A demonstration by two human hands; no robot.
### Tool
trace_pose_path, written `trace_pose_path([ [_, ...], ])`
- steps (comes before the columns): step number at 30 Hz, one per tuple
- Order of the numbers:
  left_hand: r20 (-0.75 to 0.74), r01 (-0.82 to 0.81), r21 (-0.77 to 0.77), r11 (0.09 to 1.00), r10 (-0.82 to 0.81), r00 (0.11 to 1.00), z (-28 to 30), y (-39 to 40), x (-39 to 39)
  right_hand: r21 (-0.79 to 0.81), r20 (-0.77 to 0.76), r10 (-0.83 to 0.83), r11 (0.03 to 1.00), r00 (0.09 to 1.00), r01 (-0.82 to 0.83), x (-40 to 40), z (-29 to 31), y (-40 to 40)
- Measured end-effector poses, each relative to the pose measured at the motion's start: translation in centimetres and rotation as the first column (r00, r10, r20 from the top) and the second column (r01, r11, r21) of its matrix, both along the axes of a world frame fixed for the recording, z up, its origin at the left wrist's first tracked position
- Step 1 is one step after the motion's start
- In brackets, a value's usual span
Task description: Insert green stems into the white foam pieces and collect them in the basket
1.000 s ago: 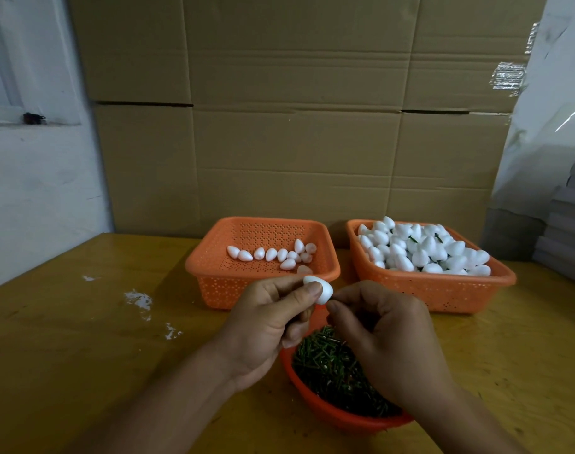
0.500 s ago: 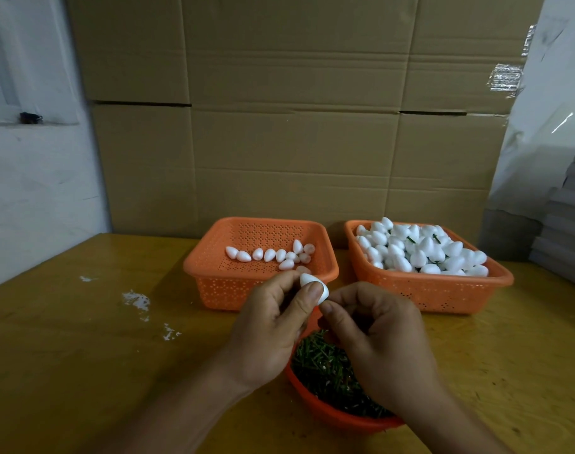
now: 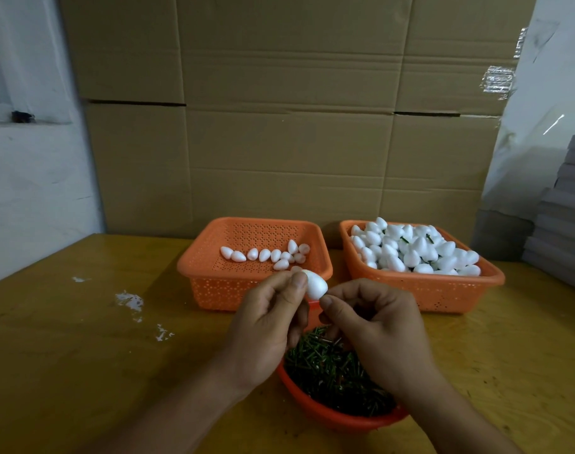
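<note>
Since the earlier frame, the foam piece (image 3: 316, 284) has tilted slightly, pinched in the left hand (image 3: 269, 326). The right hand (image 3: 376, 326), fingers curled together, touches its tip above the stem bowl (image 3: 328, 412) at the surface's near edge.

Two bare forearms, no sleeves, left hand (image 3: 266, 326), right hand (image 3: 377, 329), short nails

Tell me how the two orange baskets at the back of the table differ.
The left basket holds only a small scatter of white foam pieces, so most of its perforated floor shows; the right basket is heaped with foam pieces above its rim, hiding its floor. Green stem bits show among the right basket's pieces; none are plain in the left. Both are orange, perforated, rectangular and alike in size.
</note>
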State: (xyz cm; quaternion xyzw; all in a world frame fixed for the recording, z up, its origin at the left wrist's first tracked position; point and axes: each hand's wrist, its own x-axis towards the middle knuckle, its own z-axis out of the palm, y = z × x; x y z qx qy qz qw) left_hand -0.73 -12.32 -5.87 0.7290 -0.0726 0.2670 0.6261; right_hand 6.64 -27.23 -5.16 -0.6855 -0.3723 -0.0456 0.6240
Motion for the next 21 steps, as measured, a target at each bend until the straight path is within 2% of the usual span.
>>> trace_pose_path([
  [3,-0.003,-0.018,-0.02,1.0,0.018,1.0,0.0,0.0,0.0,-0.006,-0.018,-0.081,0.997,0.997,0.081,1.3,0.1,-0.6],
  [6,0.0,-0.021,-0.027,0.999,0.021,1.0,-0.1,-0.1,0.0,0.028,-0.047,-0.237,0.971,0.97,0.238,3.7,0.6,-2.2],
  [10,0.009,-0.027,-0.02,0.999,0.028,1.0,-0.3,-0.4,0.1,0.058,-0.07,-0.509,0.857,0.858,0.513,8.1,0.8,-5.6],
  [14,-0.003,-0.02,-0.017,1.0,0.02,1.0,-0.5,-0.5,0.2,0.067,-0.113,-0.664,0.737,0.739,0.673,11.1,-0.4,-8.1],
  [16,-0.001,-0.025,-0.015,1.0,0.025,1.0,-0.6,-0.5,0.2,0.037,-0.078,-0.715,0.694,0.695,0.719,11.9,-0.9,-8.5],
  [21,-0.007,-0.032,-0.011,0.999,0.032,0.999,-0.7,-0.6,0.3,-0.027,0.172,-0.787,0.598,0.593,0.801,12.7,-1.7,-8.1],
])
